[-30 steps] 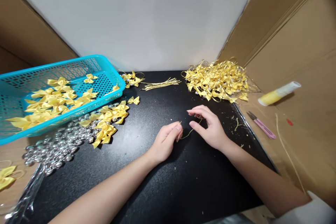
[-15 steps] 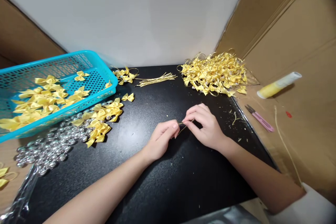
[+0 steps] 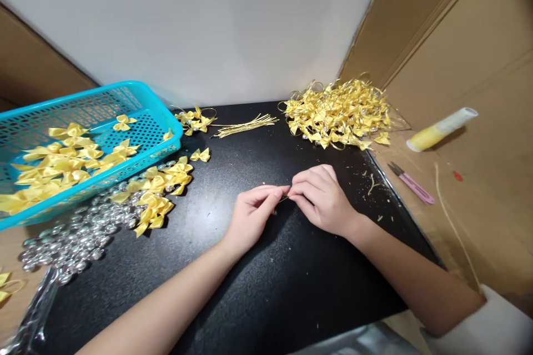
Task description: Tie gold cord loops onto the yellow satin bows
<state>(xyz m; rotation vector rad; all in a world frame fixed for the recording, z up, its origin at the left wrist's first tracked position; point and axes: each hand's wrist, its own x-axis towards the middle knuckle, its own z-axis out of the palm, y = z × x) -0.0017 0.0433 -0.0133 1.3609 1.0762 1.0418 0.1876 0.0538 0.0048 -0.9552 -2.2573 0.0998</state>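
Near the middle of the black table (image 3: 258, 299), the left hand (image 3: 250, 216) and right hand (image 3: 322, 199) meet fingertip to fingertip, each pinched on a thin gold cord (image 3: 284, 198), which looks likely to slip free if either pinch loosens.

head view | worn on the head, aimed forward and down at the black mat (image 3: 250, 288) | mat seen from close above its near edge | white wall faced beyond its far edge
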